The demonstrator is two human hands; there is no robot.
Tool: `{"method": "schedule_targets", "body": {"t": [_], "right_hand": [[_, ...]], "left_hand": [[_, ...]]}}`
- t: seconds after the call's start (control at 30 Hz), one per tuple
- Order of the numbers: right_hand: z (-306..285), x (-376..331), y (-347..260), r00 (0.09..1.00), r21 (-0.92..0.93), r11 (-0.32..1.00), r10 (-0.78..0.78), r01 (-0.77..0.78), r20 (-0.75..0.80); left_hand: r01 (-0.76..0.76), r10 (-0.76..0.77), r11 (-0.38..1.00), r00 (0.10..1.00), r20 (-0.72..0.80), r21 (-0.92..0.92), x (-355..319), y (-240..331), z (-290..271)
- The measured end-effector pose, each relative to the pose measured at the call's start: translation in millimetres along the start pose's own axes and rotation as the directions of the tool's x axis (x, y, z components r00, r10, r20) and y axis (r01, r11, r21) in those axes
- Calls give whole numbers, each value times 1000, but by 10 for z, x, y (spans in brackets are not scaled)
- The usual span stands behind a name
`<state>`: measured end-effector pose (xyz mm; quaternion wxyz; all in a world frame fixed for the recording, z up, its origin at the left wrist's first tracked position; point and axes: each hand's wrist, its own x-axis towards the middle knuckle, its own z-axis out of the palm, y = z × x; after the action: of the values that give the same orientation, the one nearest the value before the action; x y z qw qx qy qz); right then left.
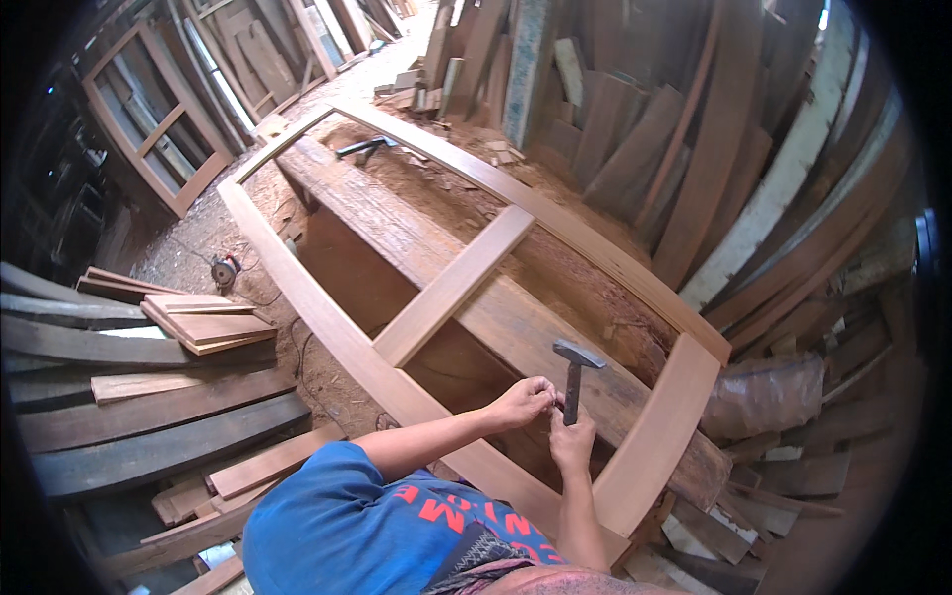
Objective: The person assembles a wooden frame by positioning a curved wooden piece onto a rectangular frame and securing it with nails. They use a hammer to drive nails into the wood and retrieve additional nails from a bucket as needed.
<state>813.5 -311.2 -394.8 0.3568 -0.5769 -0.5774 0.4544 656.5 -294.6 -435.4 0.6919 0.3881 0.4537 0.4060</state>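
Observation:
My right hand [572, 442] grips a hammer [573, 389] by its dark handle, its metal head raised. Close beside it, my left hand [530, 403] is closed in a pinch; whatever its fingertips hold is too small to make out. Both hands are over the near opening of a large wooden frame [461, 280], which has a crosspiece and a wide near end rail [662, 436]. Under the frame runs a long, worn plank bench [516, 322].
A second tool with a dark handle [359, 147] lies at the bench's far end. Boards are stacked at left [213, 322], and tall planks lean at right [714, 149]. A small red power tool [225, 268] sits on the floor. Another frame [159, 129] leans far left.

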Motion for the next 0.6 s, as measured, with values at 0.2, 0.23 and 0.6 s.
{"method": "schedule_targets", "body": {"t": [0.2,0.23,0.6], "right_hand": [[1261,-65,-811,952,-118,962,-219,247,212],[1531,-96,-911,943,-121,956,-232,266,240],[4309,-574,-1962,780,23,892,-407,452,475]], "left_hand": [[-31,44,998,965,-260,51,-830,152,-1207],[-35,57,996,953,-297,80,-1003,204,-1442],[-175,172,983,775,-608,55,-3001,626,-3800]]}}
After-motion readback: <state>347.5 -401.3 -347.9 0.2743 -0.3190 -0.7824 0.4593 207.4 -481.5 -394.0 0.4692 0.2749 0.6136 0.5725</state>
